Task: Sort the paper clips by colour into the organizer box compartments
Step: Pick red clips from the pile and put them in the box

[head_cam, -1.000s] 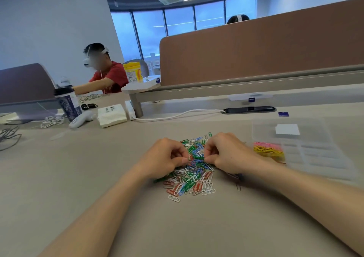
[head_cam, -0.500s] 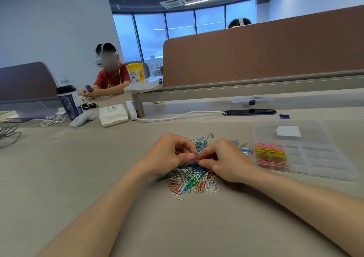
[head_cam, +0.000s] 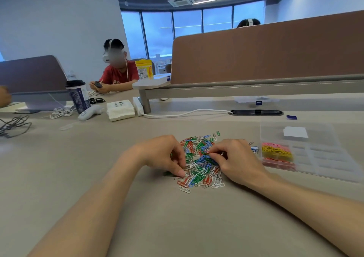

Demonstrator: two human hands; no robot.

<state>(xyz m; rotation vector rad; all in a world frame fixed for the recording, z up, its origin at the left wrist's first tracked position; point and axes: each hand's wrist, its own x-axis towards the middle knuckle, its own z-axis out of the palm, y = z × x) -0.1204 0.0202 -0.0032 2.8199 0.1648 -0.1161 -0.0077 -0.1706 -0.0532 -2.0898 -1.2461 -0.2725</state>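
left hand (head_cam: pixel 163 155), right hand (head_cam: pixel 237 163) on paper clip pile (head_cam: pixel 199 167), organizer box (head_cam: pixel 327 158) beside right

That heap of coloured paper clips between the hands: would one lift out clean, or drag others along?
Probably it drags neighbours: the paper clips lie crossed and overlapping in a loose heap, so loops may hook. Each looks thin and small, likely very light and stiff. Pushed on the smooth table, they would likely slide and scatter rather than roll.

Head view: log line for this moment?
stage: picking from mixed clip pile | left hand: on pile edge, grip unclear | right hand: pinching clip | organizer box: partly filled
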